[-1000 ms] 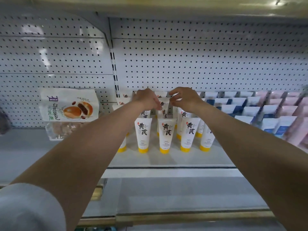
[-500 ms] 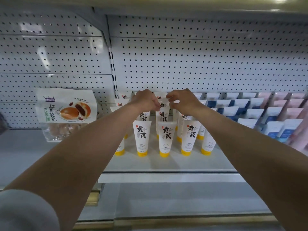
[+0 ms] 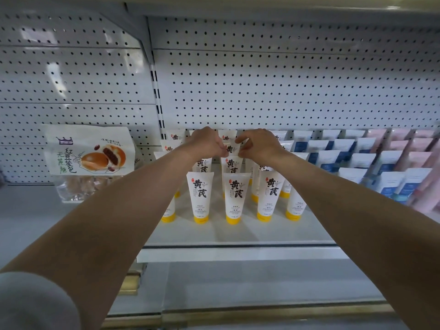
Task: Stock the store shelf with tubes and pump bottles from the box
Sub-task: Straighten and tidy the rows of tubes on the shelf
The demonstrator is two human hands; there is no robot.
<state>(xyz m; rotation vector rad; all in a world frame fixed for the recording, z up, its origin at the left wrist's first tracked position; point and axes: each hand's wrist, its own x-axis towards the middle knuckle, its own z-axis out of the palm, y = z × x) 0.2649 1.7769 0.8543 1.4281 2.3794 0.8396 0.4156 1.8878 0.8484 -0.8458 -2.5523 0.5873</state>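
A bun bag (image 3: 89, 153) stands at the left against the pegboard (image 3: 262, 86); blue pouches (image 3: 342, 158) and pink pouches (image 3: 419, 151) line the right.

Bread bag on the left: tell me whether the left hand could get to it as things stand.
Probably yes. The left hand pinches a yellow-capped tube, but the bread bag stands unobstructed on the shelf, nearer than those back tubes.

Painted metal pegboard back panel (image 3: 273, 86), perforated, semi-gloss with soft light reflections. Shelf deck (image 3: 238, 234) smooth painted metal, pale grey, matt-ish. White tubes (image 3: 234, 196) in smooth plastic, satin sheen, glossy yellow plastic caps. Bread bag (image 3: 88, 151) of glossy printed film, crinkled clear plastic at bottom. Blue-and-white tubes (image 3: 357, 163) smooth plastic, low sheen. Grey sleeve (image 3: 28, 303) matt knit cloth.
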